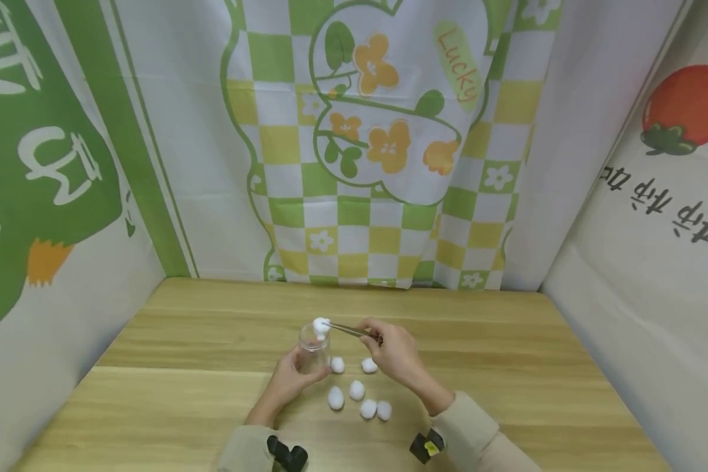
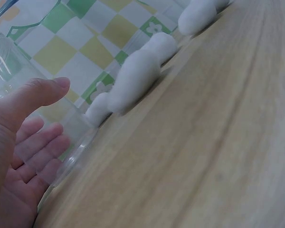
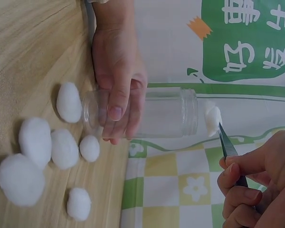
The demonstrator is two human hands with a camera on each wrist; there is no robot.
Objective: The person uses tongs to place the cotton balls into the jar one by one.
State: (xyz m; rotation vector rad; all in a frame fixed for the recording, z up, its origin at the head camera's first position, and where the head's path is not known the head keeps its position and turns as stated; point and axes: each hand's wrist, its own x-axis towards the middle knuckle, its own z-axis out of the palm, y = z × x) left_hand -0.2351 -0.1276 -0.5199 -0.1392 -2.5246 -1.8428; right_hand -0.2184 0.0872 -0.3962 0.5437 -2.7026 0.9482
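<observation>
A clear jar (image 1: 314,357) stands upright on the wooden table, and my left hand (image 1: 295,378) grips it around its lower part. In the right wrist view the jar's threaded mouth (image 3: 190,112) is uncovered. My right hand (image 1: 394,352) pinches metal tweezers (image 1: 351,330), whose tips hold a white cotton ball (image 1: 321,327) at the jar's mouth. The right wrist view shows that cotton ball just outside the rim, apart from it. Several loose cotton balls (image 1: 356,391) lie on the table to the right of the jar and in front of it.
The wooden table (image 1: 171,341) is backed by a checked green and yellow curtain (image 1: 354,223). Printed cloth walls stand at the left (image 1: 65,196) and the right (image 1: 655,262). Dark wrist cameras are worn at both sleeves.
</observation>
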